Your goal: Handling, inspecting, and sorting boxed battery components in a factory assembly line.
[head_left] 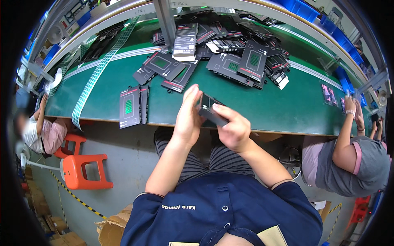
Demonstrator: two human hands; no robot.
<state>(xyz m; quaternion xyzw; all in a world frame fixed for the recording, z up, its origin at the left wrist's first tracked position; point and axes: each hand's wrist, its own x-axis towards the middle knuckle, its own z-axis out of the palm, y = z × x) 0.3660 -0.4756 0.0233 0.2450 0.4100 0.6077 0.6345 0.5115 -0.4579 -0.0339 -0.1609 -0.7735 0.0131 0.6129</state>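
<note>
A small dark retail box [212,116] is tilted above the table's near edge, in front of my body. My right hand [234,128] is closed round its right end, with the thumb along the top side. My left hand [188,117] is upright at the box's left end, its fingers stretched out and the palm turned toward it. Whether the left palm presses on the box I cannot tell. Beyond my hands lies a loose heap of flat black boxes [230,64] with green panels. Left of my hands, two similar black boxes [130,107] lie side by side at the near edge.
A long strip of green stickers [98,70] hangs over the green table's [301,108] near edge at left. A metal post [165,24] rises behind the heap. Orange stools [84,171] stand at lower left. Co-workers sit at left and right [353,164]. Blue bins [301,9] line the upper shelf.
</note>
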